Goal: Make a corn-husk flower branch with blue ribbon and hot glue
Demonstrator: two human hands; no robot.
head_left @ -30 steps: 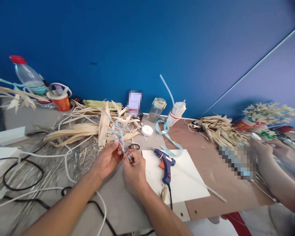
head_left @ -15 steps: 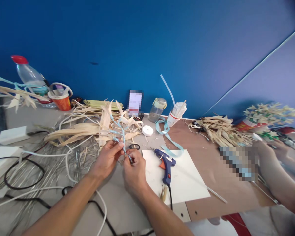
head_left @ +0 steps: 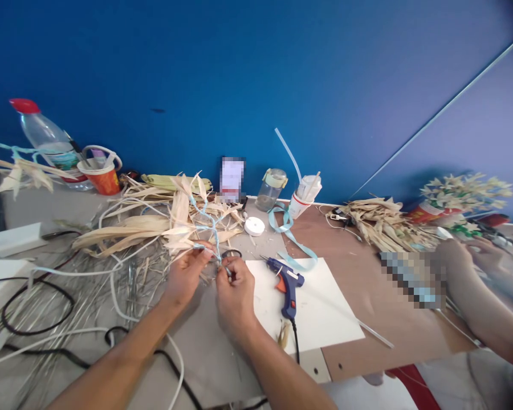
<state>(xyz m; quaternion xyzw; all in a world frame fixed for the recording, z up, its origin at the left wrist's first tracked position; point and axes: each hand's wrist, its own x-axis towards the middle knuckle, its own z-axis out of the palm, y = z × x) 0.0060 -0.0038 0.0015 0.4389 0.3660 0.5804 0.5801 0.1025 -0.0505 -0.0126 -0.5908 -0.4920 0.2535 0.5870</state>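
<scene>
Between my hands stands a craft flower branch [head_left: 216, 230], its stem and side twigs wrapped in light blue tape and tipped with pale corn-husk petals. My right hand [head_left: 236, 287] is closed in a pinch round the lower end of the stem. My left hand [head_left: 187, 278] pinches a lower side twig on the left, thumb against fingers. Just right of my right hand, a blue glue gun [head_left: 288, 285] with an orange trigger lies on a white sheet [head_left: 320, 319]. Behind the branch is a pile of dried corn husks [head_left: 128, 230].
A white tape roll [head_left: 254, 226], a loose blue ribbon [head_left: 301, 250], a jar [head_left: 271, 189] and a paper cup [head_left: 301, 205] stand behind. Wires and cables [head_left: 115, 285] cover the left side. At right, another person's hand [head_left: 453, 262] is near a blurred-out device [head_left: 410, 279].
My left fingers have shifted from beside the main stem onto the lower left twig, slightly apart from my right hand. The view has turned slightly, and the branch shows more plainly.
</scene>
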